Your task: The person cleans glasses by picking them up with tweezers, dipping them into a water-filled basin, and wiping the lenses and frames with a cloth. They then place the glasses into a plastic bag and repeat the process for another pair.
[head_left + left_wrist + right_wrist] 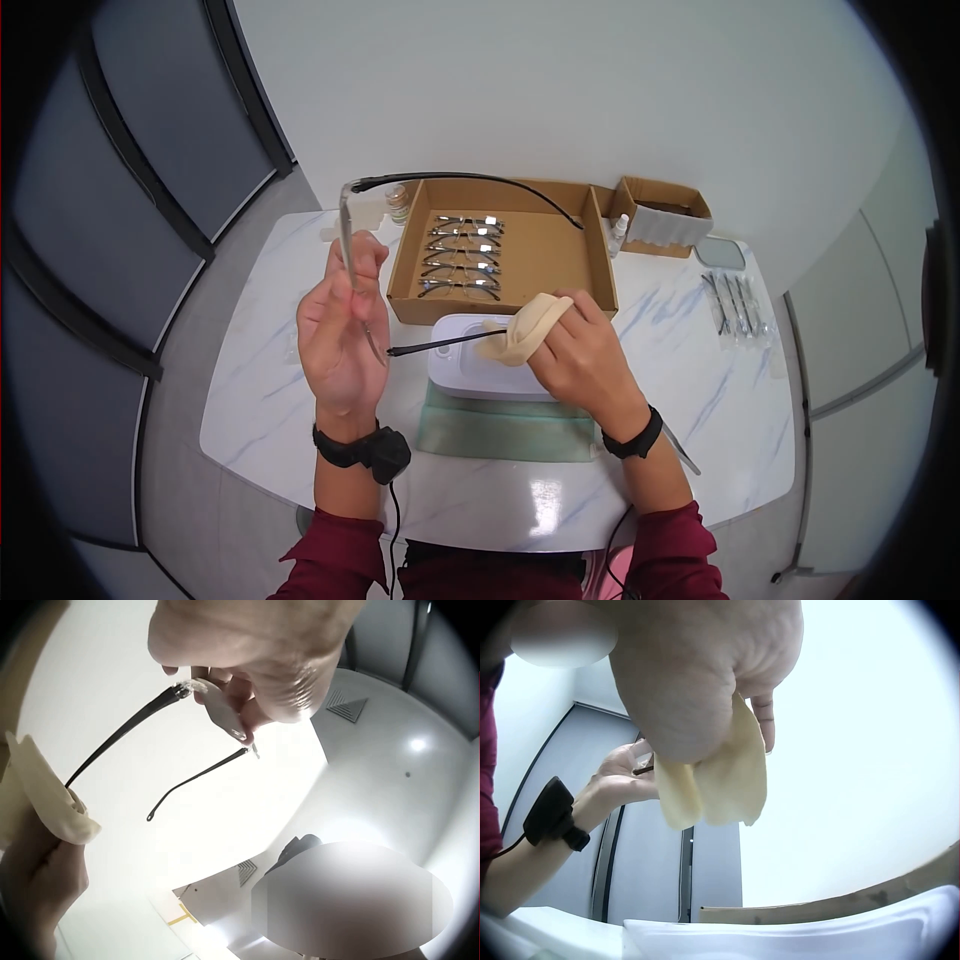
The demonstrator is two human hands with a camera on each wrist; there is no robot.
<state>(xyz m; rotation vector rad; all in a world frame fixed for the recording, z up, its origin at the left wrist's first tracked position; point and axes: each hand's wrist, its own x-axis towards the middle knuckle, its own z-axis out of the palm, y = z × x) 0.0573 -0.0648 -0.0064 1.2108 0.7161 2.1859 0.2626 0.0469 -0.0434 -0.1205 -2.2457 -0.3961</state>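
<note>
My left hand [343, 335] pinches a pair of eyeglasses [470, 178] by the lens front, raised above the table's left side. Both black temples point right, unfolded. My right hand [592, 362] grips a cream cloth [532, 328] folded around the end of the nearer temple [430, 345]. In the left wrist view, the other temple [196, 778] hangs free, while the cloth [56, 802] covers the tip of the first. The right wrist view has the cloth [731, 780] drooping below the right hand, with the left hand [622, 778] behind it.
A cardboard box [608, 250] with several eyeglasses in a column stands at the back. Before it, a white device [460, 378] sits by a green cloth [500, 432]. A spray bottle [619, 232], a smaller box [640, 205] and bagged eyeglasses [735, 305] are to the right.
</note>
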